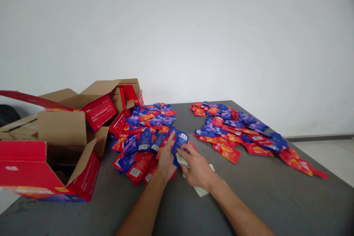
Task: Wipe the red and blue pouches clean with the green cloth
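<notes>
Over the middle of the table, my left hand [166, 160] grips a blue pouch [181, 139] with a white barcode label on it. My right hand [197, 167] is closed on a pale cloth [201, 191], its fingertips against the pouch's right side. Part of the cloth is hidden under that hand. Just left of my left hand lies a heap of blue and red pouches [145, 142], several with barcode labels facing up.
Open red cardboard boxes [85, 177] stand along the left side, their brown flaps raised. A second spread of red and blue pouches [226, 149] runs along the right side of the dark table [249, 199]. A white wall [193, 37] rises behind.
</notes>
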A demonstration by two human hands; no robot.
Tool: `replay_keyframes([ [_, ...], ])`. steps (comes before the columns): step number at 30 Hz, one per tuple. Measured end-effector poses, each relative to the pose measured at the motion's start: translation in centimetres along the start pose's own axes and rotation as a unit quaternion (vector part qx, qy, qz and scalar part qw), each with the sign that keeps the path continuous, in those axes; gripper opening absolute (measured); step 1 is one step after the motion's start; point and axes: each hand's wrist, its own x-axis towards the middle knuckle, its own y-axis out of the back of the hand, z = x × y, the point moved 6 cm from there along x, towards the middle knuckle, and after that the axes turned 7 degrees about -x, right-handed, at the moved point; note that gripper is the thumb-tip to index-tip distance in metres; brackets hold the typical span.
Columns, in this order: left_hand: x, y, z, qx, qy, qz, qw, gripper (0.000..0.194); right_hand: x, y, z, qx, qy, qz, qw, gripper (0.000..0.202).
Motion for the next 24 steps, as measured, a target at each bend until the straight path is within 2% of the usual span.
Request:
replay_keyframes([
  [6,0.1,0.1,-0.3,-0.013,0.016,0.017,1.0,0.058,-0.1,-0.2,0.0,-0.013,0.003,-0.013,1.0,0.059],
  [9,0.3,-0.1,-0.1,-0.008,0.015,0.013,1.0,0.046,0.0,-0.3,0.1,-0.006,0.01,0.005,1.0,0.042],
  [12,0.6,-0.1,-0.3,-0.011,0.015,-0.001,1.0,0.034,0.2,0.3,0.4,0.01,0.023,0.05,0.998,0.031],
  [15,0.9,0.5,-0.7,0.004,0.0,-0.012,1.0,0.032,0.4,1.6,1.7,0.017,-0.004,0.122,0.992,0.031],
  [18,1.1,1.4,-0.9,0.089,-0.051,-0.006,0.995,0.04,0.3,3.1,3.2,0.018,-0.033,0.185,0.982,0.027],
  [21,1.2,1.4,-0.8,0.209,-0.11,-0.015,0.972,0.049,0.1,4.0,4.3,0.012,-0.052,0.226,0.973,0.025],
  [24,1.1,1.0,-0.6,0.271,-0.154,-0.038,0.949,0.029,0.0,4.4,5.0,0.012,-0.086,0.254,0.963,0.022],
])
